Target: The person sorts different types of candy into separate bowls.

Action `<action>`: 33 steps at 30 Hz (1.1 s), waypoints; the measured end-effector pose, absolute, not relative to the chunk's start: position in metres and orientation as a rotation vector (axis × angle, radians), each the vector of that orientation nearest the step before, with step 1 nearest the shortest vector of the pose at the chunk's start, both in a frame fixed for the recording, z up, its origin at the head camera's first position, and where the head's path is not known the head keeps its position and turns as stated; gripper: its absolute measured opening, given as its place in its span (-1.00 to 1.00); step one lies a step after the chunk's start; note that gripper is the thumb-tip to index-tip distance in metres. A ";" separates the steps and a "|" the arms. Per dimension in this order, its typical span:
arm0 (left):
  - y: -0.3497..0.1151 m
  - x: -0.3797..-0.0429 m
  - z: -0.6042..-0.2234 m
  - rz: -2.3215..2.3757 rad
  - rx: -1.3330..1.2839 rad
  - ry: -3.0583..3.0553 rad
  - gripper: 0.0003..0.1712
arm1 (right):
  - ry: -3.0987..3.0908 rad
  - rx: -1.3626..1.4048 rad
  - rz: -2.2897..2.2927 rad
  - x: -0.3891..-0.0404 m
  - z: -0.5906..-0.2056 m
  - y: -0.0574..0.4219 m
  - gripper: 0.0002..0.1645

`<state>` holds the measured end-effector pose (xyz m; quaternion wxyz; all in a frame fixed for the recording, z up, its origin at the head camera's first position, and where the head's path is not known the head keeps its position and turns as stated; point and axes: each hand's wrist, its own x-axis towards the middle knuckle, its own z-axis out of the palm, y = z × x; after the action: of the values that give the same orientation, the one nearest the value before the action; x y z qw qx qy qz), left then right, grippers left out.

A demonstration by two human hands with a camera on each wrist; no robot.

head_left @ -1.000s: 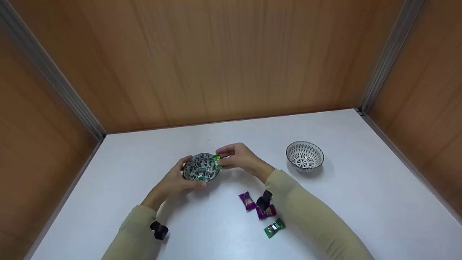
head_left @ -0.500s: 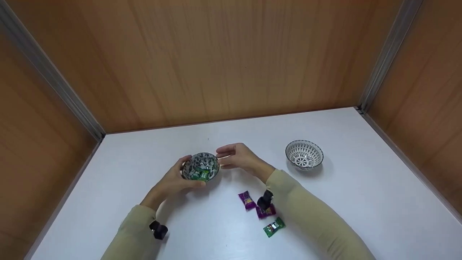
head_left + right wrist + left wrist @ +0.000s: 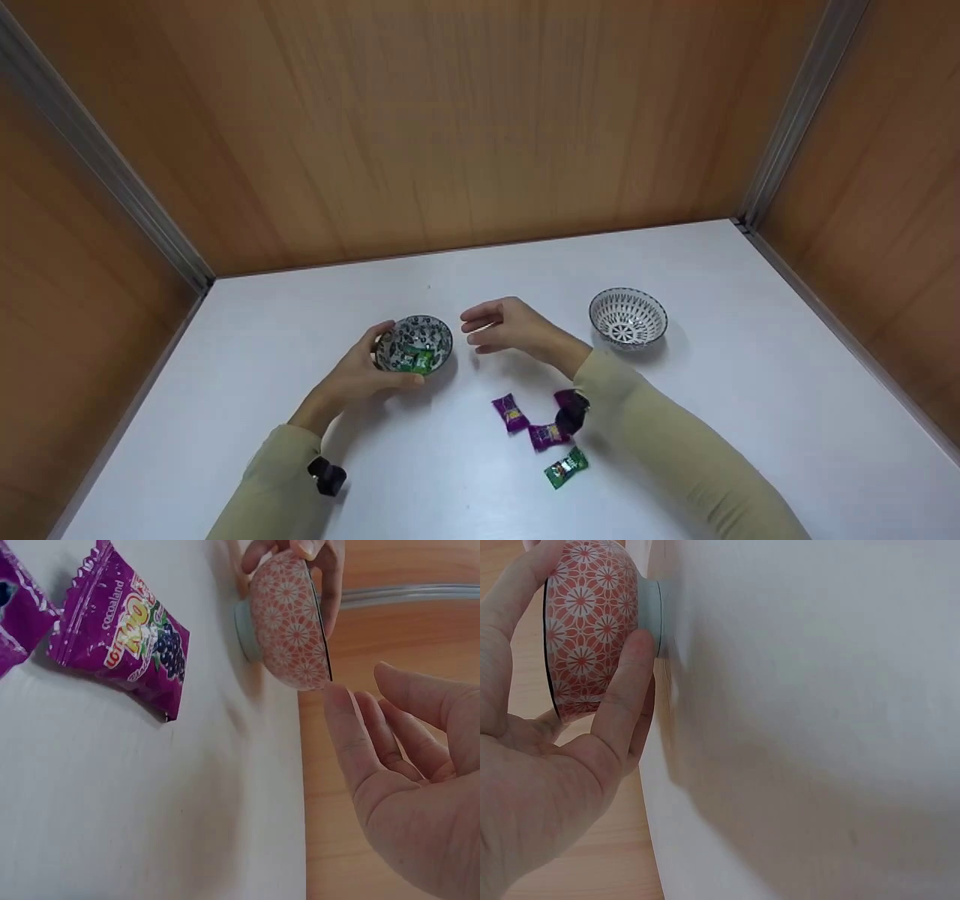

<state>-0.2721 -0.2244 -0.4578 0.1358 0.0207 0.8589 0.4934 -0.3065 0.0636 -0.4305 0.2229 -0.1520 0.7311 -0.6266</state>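
My left hand (image 3: 365,373) holds a small bowl (image 3: 401,330), its thumb at the near rim and fingers round the far left side. Inside, the bowl is patterned black and white; the left wrist view shows its outer wall (image 3: 585,622) red with white flowers and a pale foot. Green-wrapped candies (image 3: 421,361) lie in the bottom. Just right of the rim is my right hand (image 3: 517,328), fingers loosely extended and holding nothing. Whether the bowl's foot touches the table cannot be made out.
Purple candies (image 3: 511,413) and a green candy (image 3: 566,468) lie on the white table (image 3: 420,480), nearest my right forearm, which partly hides one purple candy. A second black-and-white bowl (image 3: 628,319) stands at the right. Wooden panels (image 3: 480,127) rise behind and beside the table.
My right hand has let go of a green candy, which now lies in the bowl, and has drawn back slightly to the right. The left hand keeps hold of the bowl.
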 end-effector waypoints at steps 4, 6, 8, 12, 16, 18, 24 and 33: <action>-0.225 -0.273 -0.458 1.423 0.049 2.490 0.37 | 2.007 -0.466 -1.713 -0.303 -0.429 0.075 -0.44; -0.227 -0.272 -0.458 1.430 0.051 2.487 0.37 | 1.997 -0.498 -1.701 -0.300 -0.430 0.079 -0.43; -0.228 -0.270 -0.458 1.443 0.055 2.477 0.36 | 1.988 -0.537 -1.678 -0.296 -0.431 0.084 -0.42; -0.229 -0.269 -0.458 1.464 0.064 2.459 0.38 | 1.986 -0.621 -1.596 -0.285 -0.430 0.098 -0.43; -0.227 -0.270 -0.457 1.465 0.071 2.460 0.40 | 2.001 -0.730 -1.467 -0.272 -0.428 0.115 -0.44; -0.225 -0.271 -0.456 1.462 0.080 2.465 0.40 | 2.029 -0.801 -1.376 -0.264 -0.427 0.125 -0.44; -0.220 -0.274 -0.456 1.455 0.095 2.470 0.38 | 2.076 -0.950 -1.160 -0.235 -0.426 0.160 -0.44; -0.217 -0.274 -0.461 1.439 0.075 2.463 0.36 | 2.159 -1.088 -0.934 -0.193 -0.440 0.185 -0.51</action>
<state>-0.2743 -0.2174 -0.4611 0.1433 0.0260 0.8542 0.4991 -0.1928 0.1846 -0.4399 0.2713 -0.4039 0.8019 -0.3468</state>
